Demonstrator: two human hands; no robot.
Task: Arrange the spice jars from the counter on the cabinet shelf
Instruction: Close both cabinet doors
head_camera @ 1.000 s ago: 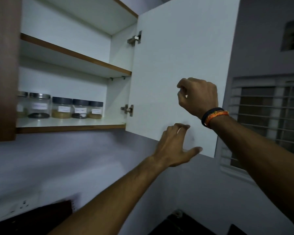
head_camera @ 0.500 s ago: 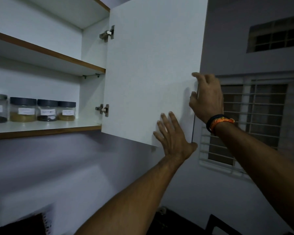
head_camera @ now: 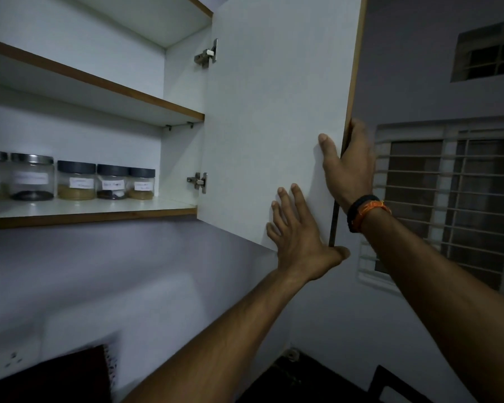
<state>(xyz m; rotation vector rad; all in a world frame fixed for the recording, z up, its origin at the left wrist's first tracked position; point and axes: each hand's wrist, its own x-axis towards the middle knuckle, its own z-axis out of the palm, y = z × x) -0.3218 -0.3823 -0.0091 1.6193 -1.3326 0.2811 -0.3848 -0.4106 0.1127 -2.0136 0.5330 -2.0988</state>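
Several labelled spice jars (head_camera: pixel 76 181) stand in a row on the lower cabinet shelf (head_camera: pixel 99 212) at the left. The white cabinet door (head_camera: pixel 274 112) stands open to their right. My right hand (head_camera: pixel 348 167) grips the door's free edge, thumb on the inner face and fingers wrapped behind it. My left hand (head_camera: pixel 298 237) lies flat with straight fingers on the inner face near the door's bottom corner. Neither hand holds a jar.
An upper shelf (head_camera: pixel 99 82) sits bare above the jars. Two metal hinges (head_camera: pixel 207 53) join the door to the cabinet. A barred window (head_camera: pixel 448 199) fills the wall at the right. A wall socket (head_camera: pixel 12 359) and dark objects lie low at the left.
My right hand went from a loose fist in front of the door to gripping its free edge. My left hand flattened onto the door. The view shifted right, then back left.
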